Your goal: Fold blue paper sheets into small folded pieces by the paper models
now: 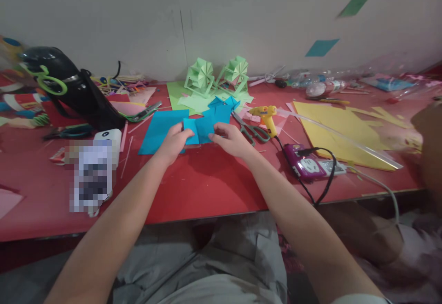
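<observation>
Blue folded paper (202, 129) lies on the red table (207, 184), pinched between left hand (172, 144) and right hand (232, 139); scissors (250, 129) just right.

Both forearms (127, 212) left uncovered throughout, left hand (174, 143) and right hand (232, 140) ungloved, grey creased garment (221, 258) worn over the lap at 6 o'clock, pale sleeve edge (359, 298) glimpsed at 5 o'clock

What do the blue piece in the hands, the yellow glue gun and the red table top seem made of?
The blue piece looks like thin matte paper: it holds sharp folds. The glue gun seems smooth moulded plastic, slightly shiny. The table top is probably painted or laminated board, with a dull sheen.
</observation>
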{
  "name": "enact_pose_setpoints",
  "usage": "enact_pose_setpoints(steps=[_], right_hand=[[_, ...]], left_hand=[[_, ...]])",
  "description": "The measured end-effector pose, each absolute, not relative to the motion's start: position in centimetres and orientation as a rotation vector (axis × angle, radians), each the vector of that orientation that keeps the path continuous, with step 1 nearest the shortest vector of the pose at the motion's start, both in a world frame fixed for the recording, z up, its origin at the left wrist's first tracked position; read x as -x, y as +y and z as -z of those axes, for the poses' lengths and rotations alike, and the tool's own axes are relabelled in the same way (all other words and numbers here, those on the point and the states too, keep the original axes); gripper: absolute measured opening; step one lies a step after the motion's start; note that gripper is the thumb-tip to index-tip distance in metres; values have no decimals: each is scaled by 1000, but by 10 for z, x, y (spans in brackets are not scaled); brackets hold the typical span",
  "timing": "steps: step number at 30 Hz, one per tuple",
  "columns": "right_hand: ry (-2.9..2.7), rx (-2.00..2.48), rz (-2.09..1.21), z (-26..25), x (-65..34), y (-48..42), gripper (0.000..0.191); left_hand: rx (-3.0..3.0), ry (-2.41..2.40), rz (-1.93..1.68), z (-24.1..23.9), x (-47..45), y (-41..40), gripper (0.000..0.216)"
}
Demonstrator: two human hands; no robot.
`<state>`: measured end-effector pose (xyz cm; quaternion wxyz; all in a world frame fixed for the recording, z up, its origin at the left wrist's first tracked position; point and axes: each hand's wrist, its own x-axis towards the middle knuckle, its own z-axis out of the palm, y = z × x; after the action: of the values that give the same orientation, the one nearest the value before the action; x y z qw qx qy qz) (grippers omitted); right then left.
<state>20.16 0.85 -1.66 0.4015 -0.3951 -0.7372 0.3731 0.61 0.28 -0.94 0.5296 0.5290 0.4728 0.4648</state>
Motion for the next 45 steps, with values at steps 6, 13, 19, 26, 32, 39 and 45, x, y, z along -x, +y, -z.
enact_pose_setpoints(steps=[6, 13, 19, 26, 32, 39, 45], right_hand=[[-1737, 983, -1042, 26, -202, 15, 46], [-1836, 924, -1082, 15, -200, 6, 52], [-1958, 996, -1044, 18, -202, 1, 97], [-1956, 902, -875, 17, -201, 2, 55], [-1794, 988, -840, 10, -201, 7, 43], [-1566, 1005, -1058, 19, -202, 16, 46], [-1428, 1053, -833, 27, -201, 19, 36]], left_hand=[[-1267, 1150, -1177, 6, -5, 2, 52], [-1350, 1135, -1137, 3, -3, 0, 62], [-1399, 1238, -1130, 9, -4, 3, 37], [-1476, 1280, -1114, 13, 1, 7, 19], [-1616, 1342, -1121, 14, 0, 8, 21], [-1687, 1233, -1146, 12, -1, 4, 37], [-1766, 1129, -1035, 12, 0, 4, 31]])
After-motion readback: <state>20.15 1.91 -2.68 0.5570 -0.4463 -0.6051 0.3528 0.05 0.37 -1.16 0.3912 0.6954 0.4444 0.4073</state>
